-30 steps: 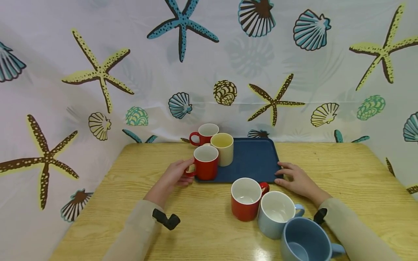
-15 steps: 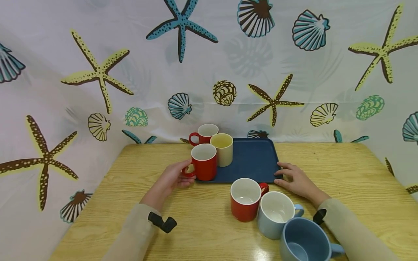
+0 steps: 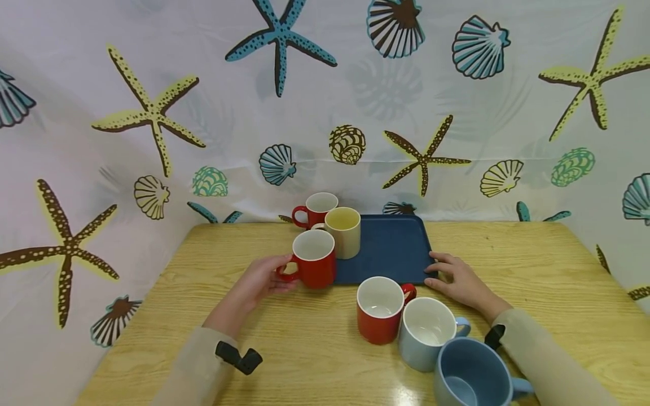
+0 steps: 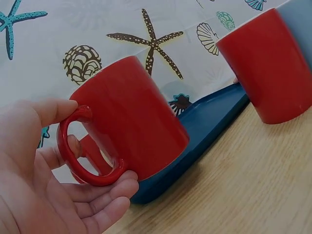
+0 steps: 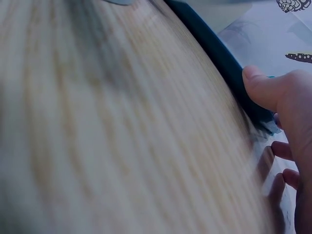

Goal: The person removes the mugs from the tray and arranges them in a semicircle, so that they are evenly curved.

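One held red mug [image 3: 316,272] and two other red mugs [image 3: 374,328] are counted, with one cream mug [image 3: 348,241], one pale-blue mug [image 3: 419,354], one darker-blue mug [image 3: 472,379] and one navy tray [image 3: 391,248]. The held red mug is positioned at the tray's near left corner, just right of the left hand [image 3: 261,277], by which its handle is gripped. The tray's right edge is touched by the loosely opened right hand [image 3: 461,280].

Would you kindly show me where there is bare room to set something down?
Bare: the blue tray right of the cream mug; the table right of the right hand, and between the left sleeve and front red mug. Crowded: the tray's left end, and around the light blue mug.
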The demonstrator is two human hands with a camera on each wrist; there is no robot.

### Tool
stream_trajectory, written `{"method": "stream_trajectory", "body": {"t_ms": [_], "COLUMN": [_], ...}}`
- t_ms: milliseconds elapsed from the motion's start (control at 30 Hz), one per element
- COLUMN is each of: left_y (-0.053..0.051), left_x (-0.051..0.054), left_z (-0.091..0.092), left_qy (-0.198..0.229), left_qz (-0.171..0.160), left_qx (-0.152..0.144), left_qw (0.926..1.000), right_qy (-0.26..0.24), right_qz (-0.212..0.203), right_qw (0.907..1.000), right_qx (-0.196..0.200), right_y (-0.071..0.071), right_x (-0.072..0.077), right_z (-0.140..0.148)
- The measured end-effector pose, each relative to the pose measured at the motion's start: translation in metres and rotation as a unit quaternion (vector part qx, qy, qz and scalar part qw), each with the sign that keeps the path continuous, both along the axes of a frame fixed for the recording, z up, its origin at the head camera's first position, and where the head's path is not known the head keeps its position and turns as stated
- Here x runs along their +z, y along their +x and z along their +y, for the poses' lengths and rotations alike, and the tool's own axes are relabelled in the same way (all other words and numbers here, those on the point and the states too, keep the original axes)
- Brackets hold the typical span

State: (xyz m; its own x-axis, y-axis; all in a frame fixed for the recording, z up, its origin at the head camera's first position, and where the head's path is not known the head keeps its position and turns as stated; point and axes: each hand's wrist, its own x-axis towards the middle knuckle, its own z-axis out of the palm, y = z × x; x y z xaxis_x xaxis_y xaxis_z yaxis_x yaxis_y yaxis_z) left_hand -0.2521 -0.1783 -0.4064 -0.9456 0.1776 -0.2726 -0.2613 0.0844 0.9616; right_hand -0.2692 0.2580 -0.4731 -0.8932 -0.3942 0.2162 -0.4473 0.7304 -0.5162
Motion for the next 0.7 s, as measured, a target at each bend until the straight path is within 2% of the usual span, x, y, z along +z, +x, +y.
{"method": "stream_trajectory", "body": {"t_ms": [300,500,700], "left_y": [0.014,0.024,0.033], "left_x": [-0.005,-0.007,-0.015], "left_z": [-0.004,-0.004,0.003], "left_qy": [-0.011,-0.025,-0.044], "left_qz": [0.001,-0.004,-0.003], "left_qx": [-0.012,-0.035,-0.027], "left_qw": [0.9999,0.9991,0.9987], "right_qy": [-0.002,-0.004,0.000], "right_qz": [0.001,0.001,-0.003], "right_qw": [1.0000,1.0000,1.0000], "right_qx": [0.001,0.002,-0.001], "right_y": [0.000,0.002,0.000], "right_x": [-0.001,-0.001,-0.001], "right_z": [-0.001,0.000,0.001]}}
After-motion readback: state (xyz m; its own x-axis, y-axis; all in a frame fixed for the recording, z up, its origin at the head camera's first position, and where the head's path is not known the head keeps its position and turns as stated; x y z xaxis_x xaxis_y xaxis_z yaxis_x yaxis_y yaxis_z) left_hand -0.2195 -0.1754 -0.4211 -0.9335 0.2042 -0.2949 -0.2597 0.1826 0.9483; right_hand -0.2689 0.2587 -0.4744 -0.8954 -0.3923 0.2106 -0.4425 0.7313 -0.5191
